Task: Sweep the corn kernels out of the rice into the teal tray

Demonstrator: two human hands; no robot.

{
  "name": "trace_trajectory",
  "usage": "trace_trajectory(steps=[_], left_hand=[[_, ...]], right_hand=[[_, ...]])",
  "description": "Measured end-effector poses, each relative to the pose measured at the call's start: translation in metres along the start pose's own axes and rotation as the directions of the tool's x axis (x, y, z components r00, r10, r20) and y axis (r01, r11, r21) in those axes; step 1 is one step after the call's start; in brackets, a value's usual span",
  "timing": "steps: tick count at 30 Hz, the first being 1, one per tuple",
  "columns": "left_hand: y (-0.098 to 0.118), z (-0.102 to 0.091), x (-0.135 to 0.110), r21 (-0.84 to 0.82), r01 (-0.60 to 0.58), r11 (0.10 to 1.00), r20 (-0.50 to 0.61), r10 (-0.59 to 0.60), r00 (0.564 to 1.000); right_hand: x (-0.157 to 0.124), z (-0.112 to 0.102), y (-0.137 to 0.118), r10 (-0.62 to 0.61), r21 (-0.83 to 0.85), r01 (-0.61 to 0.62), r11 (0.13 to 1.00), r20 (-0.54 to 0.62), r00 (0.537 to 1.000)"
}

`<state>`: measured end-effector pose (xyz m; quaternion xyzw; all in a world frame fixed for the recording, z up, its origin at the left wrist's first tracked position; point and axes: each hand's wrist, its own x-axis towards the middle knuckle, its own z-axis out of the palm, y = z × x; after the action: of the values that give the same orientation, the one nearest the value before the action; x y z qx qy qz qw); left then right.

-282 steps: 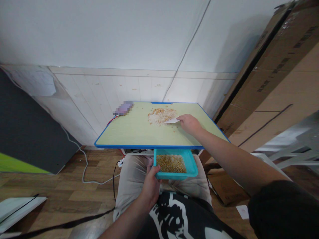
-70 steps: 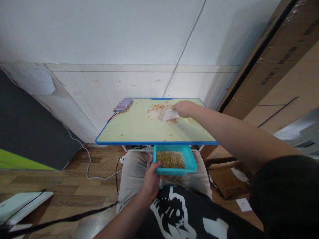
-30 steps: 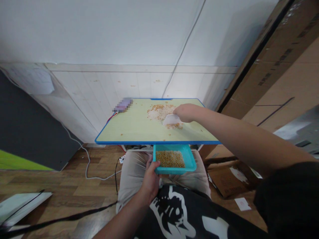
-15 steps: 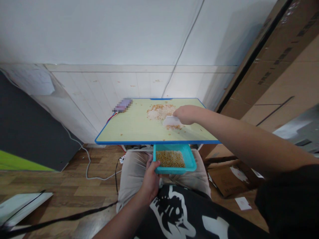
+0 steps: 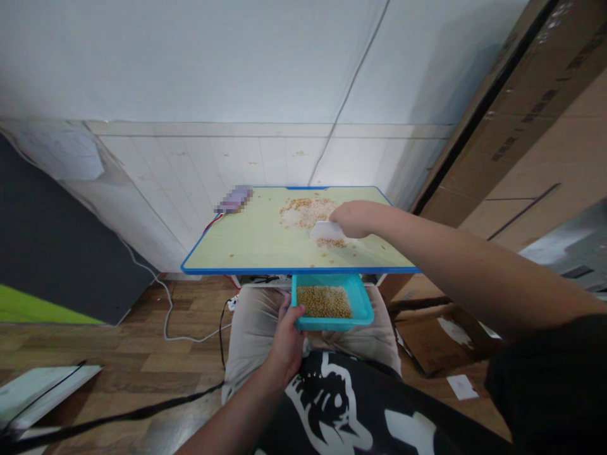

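My left hand [image 5: 289, 325] grips the left wall of a turquoise plastic tray [image 5: 363, 309], thumb over its rim. Yellow soybeans [image 5: 325, 303] cover the tray's floor, with some pale grains at their right end. The tray sits over my lap, just below the table's front edge. Over the tabletop, my right hand [image 5: 355, 218] is closed on a flat white scraper [image 5: 327, 230], whose lower edge is down at the table. A small patch of beans and pale grains [image 5: 331, 242] lies in front of the scraper. Behind it spreads a larger mixed pile of rice-like grains and beans [image 5: 306, 213].
The pale yellow table [image 5: 251, 246] has a blue rim, and a few stray beans dot it. A blurred-out purple device [image 5: 234, 200] with a red cable lies at its back left corner. Large cardboard boxes [image 5: 531, 120] stand on the right; a white cable [image 5: 168, 303] crosses the floor.
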<state>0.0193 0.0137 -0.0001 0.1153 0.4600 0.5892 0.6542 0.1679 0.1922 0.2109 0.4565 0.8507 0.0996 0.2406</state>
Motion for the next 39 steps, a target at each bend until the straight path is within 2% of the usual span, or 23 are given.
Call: trace_trajectory(steps=[7,13,22,29,39], left_hand=[[-0.001,-0.001,0.001,0.002,0.004,1.0,-0.009,-0.004,1.0],[0.0,0.0,0.001,0.002,0.008,1.0,-0.012,-0.008,1.0],[0.002,0.002,-0.001,-0.01,0.005,1.0,0.014,-0.005,1.0],[0.005,0.002,-0.003,0.002,0.0,1.0,0.006,0.0,1.0],[0.003,0.002,-0.003,-0.017,0.001,1.0,0.012,-0.001,1.0]], right_hand=[[0.0,0.002,0.003,0.015,0.034,-0.015,0.999,-0.012,1.0],[0.01,0.002,0.017,0.09,0.09,-0.079,0.993,-0.115,0.989],[0.035,0.01,0.011,0.024,0.108,-0.002,0.994,-0.204,0.979],[0.047,0.01,0.0,-0.021,0.04,0.029,0.999,-0.169,0.985],[0.031,0.0,-0.009,-0.07,0.005,0.071,0.997,-0.13,0.989]])
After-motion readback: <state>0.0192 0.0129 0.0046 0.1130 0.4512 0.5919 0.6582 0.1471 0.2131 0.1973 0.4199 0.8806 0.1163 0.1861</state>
